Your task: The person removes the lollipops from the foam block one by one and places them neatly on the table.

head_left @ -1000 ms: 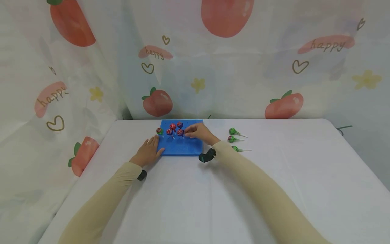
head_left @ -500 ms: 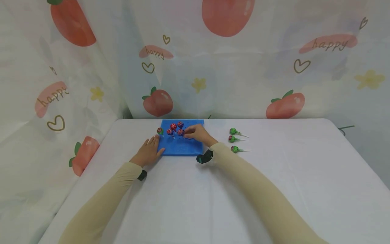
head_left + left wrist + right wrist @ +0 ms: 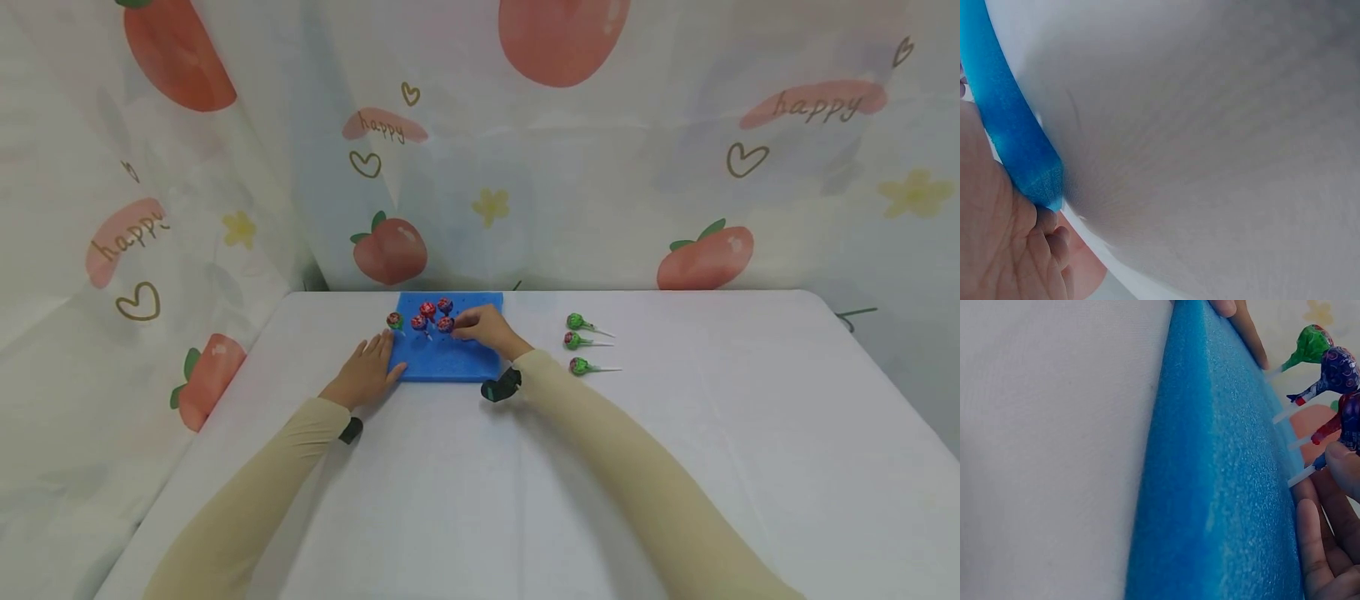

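Observation:
A blue foam board lies toward the back of the table, with several wrapped lollipops standing in it on their sticks. My right hand pinches a purple-blue lollipop low on its wrapper. In the right wrist view the thumb presses that wrapper, and the white stick meets the foam. Beside it stand a red lollipop, another purple one and a green-and-red one at the left edge. My left hand rests with extended fingers against the board's left edge; its palm shows in the left wrist view.
Right of the board, three green-wrapped lollipops lie on the white tablecloth: a far one, a middle one and a near one, sticks pointing right. A fruit-patterned curtain hangs behind the table.
My right wrist and forearm have shifted slightly left, uncovering more of the nearest green lollipop. The right fingers keep their pinch. My left hand stays on the board's edge.

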`<state>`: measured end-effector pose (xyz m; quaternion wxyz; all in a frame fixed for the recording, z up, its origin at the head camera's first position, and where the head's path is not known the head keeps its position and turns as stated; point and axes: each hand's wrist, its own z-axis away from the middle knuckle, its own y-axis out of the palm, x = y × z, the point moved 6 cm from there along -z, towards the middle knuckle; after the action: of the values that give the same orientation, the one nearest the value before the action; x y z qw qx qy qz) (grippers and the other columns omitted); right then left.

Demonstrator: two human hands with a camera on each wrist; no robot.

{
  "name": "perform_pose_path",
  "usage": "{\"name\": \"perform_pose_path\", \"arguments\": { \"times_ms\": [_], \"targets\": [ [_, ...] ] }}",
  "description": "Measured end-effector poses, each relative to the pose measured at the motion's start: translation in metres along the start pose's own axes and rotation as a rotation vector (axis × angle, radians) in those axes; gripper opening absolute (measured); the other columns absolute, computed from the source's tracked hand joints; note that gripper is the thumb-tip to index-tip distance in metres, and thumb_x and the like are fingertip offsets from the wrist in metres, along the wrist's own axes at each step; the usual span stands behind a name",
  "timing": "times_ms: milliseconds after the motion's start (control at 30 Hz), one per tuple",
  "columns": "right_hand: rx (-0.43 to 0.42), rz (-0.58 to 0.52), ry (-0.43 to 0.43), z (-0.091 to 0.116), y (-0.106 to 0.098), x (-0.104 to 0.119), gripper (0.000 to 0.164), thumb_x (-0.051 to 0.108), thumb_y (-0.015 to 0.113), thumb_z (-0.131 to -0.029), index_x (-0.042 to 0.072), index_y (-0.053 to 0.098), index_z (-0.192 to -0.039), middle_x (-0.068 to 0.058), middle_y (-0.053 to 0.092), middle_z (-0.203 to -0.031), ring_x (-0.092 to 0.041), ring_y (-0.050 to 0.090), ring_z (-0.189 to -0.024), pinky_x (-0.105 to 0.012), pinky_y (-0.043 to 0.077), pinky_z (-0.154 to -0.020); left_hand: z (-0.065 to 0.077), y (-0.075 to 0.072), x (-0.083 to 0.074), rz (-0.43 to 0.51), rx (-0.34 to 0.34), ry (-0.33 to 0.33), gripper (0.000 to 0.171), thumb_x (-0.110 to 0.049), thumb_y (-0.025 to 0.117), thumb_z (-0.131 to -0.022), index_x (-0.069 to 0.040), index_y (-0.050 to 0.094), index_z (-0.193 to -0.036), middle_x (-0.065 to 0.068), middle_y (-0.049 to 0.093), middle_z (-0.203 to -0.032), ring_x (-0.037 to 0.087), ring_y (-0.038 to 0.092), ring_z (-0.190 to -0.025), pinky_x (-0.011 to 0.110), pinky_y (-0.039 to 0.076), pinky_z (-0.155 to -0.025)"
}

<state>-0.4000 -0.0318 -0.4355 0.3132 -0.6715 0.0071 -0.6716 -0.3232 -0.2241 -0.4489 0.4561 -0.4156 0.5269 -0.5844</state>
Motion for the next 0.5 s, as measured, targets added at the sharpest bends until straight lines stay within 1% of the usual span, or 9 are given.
{"name": "perform_pose_path", "arguments": {
  "times_ms": [100,333,500],
  "targets": [
    [0.0,-0.002,0.001,-0.0002,0.001,0.0001,0.026,0.014,0.066,-0.088,0.004,0.068,-0.111,-0.013,0.069,-0.113,-0.024,0.064,-0.106,-0.036,0.05,-0.097,-0.0004,0.0008,0.0,0.004,0.004,-0.003,0.07,-0.04,0.035,-0.101,0.011,0.016,-0.145,0.025,0.019,-0.154,0.038,0.02,-0.143,0.051,0.016,-0.117],
    [0.009,-0.012,-0.038,-0.0011,0.002,0.0011,0.023,0.011,0.065,-0.088,0.002,0.07,-0.109,-0.015,0.069,-0.11,-0.023,0.065,-0.102,-0.034,0.052,-0.092,-0.0003,-0.0003,0.0001,0.008,-0.007,-0.006,0.07,-0.04,0.035,-0.101,0.01,0.016,-0.146,0.025,0.02,-0.154,0.037,0.02,-0.144,0.05,0.017,-0.117],
    [0.009,-0.031,-0.038,-0.0002,0.0017,0.0006,0.023,0.011,0.064,-0.089,0.002,0.069,-0.109,-0.015,0.069,-0.11,-0.022,0.065,-0.101,-0.033,0.053,-0.091,0.0009,-0.0001,0.0003,0.014,0.002,-0.008,0.07,-0.04,0.035,-0.101,0.01,0.015,-0.146,0.025,0.019,-0.154,0.037,0.019,-0.144,0.051,0.016,-0.118]
  ]
}}
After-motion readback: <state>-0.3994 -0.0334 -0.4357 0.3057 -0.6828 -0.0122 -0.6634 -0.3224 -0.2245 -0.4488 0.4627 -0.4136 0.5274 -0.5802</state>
